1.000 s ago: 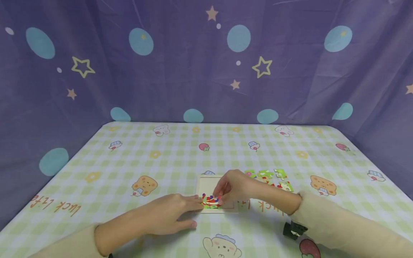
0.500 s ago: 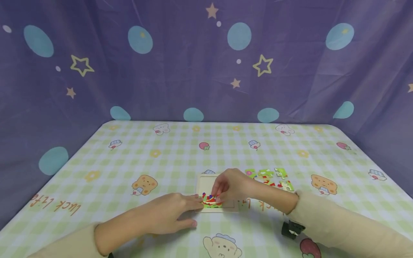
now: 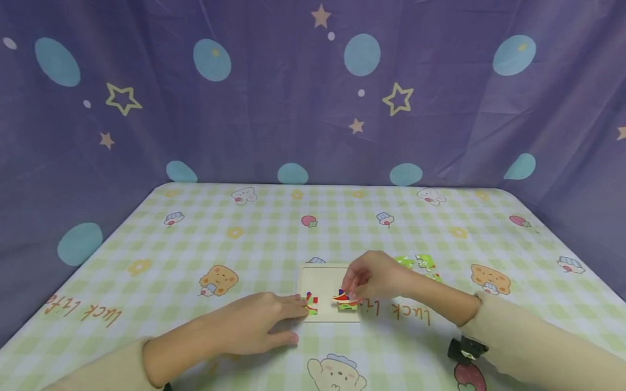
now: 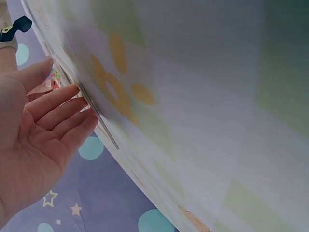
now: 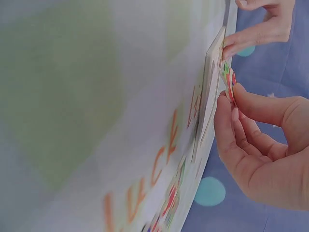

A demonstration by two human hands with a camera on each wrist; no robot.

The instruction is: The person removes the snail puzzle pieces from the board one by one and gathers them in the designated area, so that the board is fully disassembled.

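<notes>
A shallow wooden puzzle tray [image 3: 320,279] lies on the table, with one red and green jigsaw piece [image 3: 312,305] in its lower left corner. My left hand [image 3: 264,323] rests at the tray's left edge, fingers extended and fingertips right at that piece. Between thumb and fingers my right hand [image 3: 374,274] pinches another jigsaw piece [image 3: 346,300], red, blue and green, over the tray's lower right part. In the right wrist view this held piece [image 5: 231,87] is tilted up off the tray. The right hand covers the tray's upper right corner.
Several loose jigsaw pieces [image 3: 424,262] lie right of the tray, partly hidden behind the right forearm. A checked tablecloth [image 3: 274,244] with cartoon prints covers the table. Behind it hangs a purple curtain [image 3: 293,108].
My right hand has carried its jigsaw piece from beside the corner piece to the tray's right side, baring the tray's middle. The left hand has stayed in place.
</notes>
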